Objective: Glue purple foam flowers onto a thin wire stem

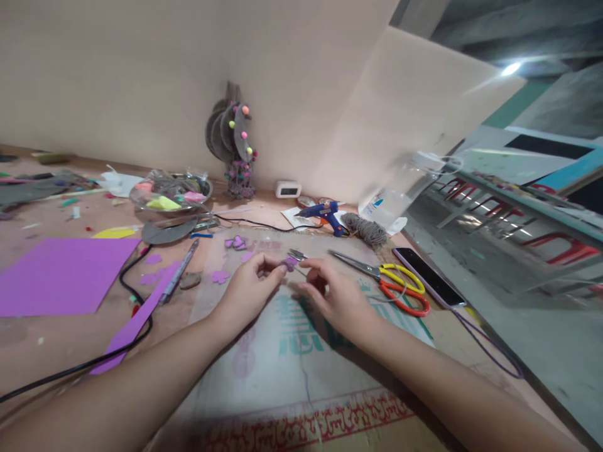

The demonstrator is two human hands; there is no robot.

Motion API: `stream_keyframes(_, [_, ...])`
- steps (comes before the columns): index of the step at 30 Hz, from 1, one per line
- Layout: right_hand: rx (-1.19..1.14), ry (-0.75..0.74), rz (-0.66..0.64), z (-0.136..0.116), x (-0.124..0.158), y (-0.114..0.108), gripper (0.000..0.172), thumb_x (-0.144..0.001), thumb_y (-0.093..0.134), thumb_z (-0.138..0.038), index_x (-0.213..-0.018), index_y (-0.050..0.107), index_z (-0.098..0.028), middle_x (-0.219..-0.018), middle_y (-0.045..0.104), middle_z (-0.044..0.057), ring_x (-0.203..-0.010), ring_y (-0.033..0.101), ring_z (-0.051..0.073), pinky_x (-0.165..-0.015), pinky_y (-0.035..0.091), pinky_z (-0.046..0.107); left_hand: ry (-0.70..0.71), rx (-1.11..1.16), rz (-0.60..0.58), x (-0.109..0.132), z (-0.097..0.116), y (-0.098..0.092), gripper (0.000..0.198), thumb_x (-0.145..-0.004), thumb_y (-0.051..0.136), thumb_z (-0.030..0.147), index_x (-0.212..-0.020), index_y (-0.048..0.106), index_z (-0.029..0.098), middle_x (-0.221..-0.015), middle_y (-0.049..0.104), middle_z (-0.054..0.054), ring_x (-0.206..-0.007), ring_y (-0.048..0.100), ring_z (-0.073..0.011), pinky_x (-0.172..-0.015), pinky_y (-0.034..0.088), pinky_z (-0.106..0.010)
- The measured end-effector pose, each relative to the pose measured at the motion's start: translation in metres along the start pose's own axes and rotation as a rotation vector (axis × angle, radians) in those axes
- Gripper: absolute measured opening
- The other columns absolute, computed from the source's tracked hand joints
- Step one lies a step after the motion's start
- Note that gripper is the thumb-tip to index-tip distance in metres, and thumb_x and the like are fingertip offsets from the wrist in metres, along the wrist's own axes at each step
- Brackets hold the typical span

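Observation:
My left hand (254, 282) pinches a small purple flower-shaped cutout (289, 264) between thumb and fingertips, above the middle of a printed plastic sheet (264, 370). Close on its right is my right hand (336, 295), its fingers curled and the tips of thumb and index finger a little apart. From the cutout a thin strand (299, 272) runs into the right hand's curled fingers; where it is gripped is hidden. Left of the hands lie a loose purple flower (220, 277) and a small pile of purple cutouts (235, 242). Small metal snips (296, 254) lie just behind the fingertips.
Scissors (400, 285), a phone (429, 276) and a grey yarn ball (365, 231) are on the right. Behind stand a blue glue gun (325, 215), a plastic bottle (400, 188) and a hanging ornament (235, 138). Purple sheet (66, 276), pen (179, 273) and black cord (125, 276) lie left.

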State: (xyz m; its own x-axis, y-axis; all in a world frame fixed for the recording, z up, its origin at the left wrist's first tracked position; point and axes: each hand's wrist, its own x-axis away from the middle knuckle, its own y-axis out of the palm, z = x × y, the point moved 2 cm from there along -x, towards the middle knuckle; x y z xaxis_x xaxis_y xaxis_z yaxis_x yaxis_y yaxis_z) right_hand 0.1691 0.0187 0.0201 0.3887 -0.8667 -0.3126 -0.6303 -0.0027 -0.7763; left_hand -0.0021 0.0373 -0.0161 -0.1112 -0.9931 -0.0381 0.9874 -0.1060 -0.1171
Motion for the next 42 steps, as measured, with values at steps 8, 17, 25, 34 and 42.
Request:
stream_keyframes(8, [0.414, -0.509, 0.102, -0.004, -0.005, -0.008, 0.012, -0.090, 0.050, -0.015, -0.098, 0.058, -0.015, -0.079, 0.064, 0.007, -0.073, 0.057, 0.017, -0.066, 0.047, 0.029, 0.012, -0.012, -0.018, 0.002, 0.003, 0.000, 0.016, -0.080, 0.058, 0.033, -0.080, 0.060, 0.017, -0.072, 0.062, 0.000, -0.066, 0.056, -0.0139, -0.064, 0.042, -0.026])
stream_keyframes(17, [0.102, -0.143, 0.212, 0.003, -0.012, 0.001, 0.013, -0.091, 0.050, -0.026, -0.094, 0.062, -0.021, -0.084, 0.068, 0.004, -0.075, 0.063, 0.016, -0.070, 0.048, 0.028, -0.012, 0.043, -0.044, 0.003, 0.004, 0.002, 0.013, -0.077, 0.060, 0.030, -0.078, 0.060, 0.017, -0.071, 0.063, -0.001, -0.066, 0.058, -0.0144, -0.064, 0.044, -0.026])
stream_keyframes(25, [-0.444, 0.213, 0.158, 0.000, -0.010, 0.013, 0.015, -0.090, 0.049, -0.033, -0.087, 0.056, -0.020, -0.066, 0.059, 0.000, -0.059, 0.057, 0.013, -0.057, 0.046, 0.025, -0.084, 0.186, -0.095, 0.004, 0.007, 0.004, 0.015, -0.076, 0.060, 0.030, -0.083, 0.059, 0.016, -0.064, 0.059, 0.002, -0.056, 0.055, -0.0104, -0.054, 0.043, -0.022])
stream_keyframes(34, [-0.584, 0.333, 0.167, 0.003, -0.011, 0.016, 0.015, -0.085, 0.056, -0.033, -0.084, 0.058, -0.018, -0.066, 0.065, 0.000, -0.060, 0.061, 0.012, -0.060, 0.050, 0.024, -0.126, 0.273, -0.088, 0.004, 0.005, 0.006, 0.016, -0.078, 0.061, 0.030, -0.083, 0.057, 0.015, -0.062, 0.059, 0.002, -0.052, 0.055, -0.0090, -0.054, 0.044, -0.022])
stream_keyframes(42, [-0.678, 0.382, 0.130, 0.003, -0.011, 0.022, 0.020, -0.081, 0.061, -0.038, -0.082, 0.060, -0.018, -0.065, 0.066, 0.000, -0.061, 0.065, 0.014, -0.062, 0.055, 0.028, -0.105, 0.217, -0.078, 0.005, 0.006, 0.003, 0.021, -0.079, 0.061, 0.031, -0.091, 0.065, 0.014, -0.073, 0.067, -0.003, -0.057, 0.059, -0.0109, -0.057, 0.048, -0.024])
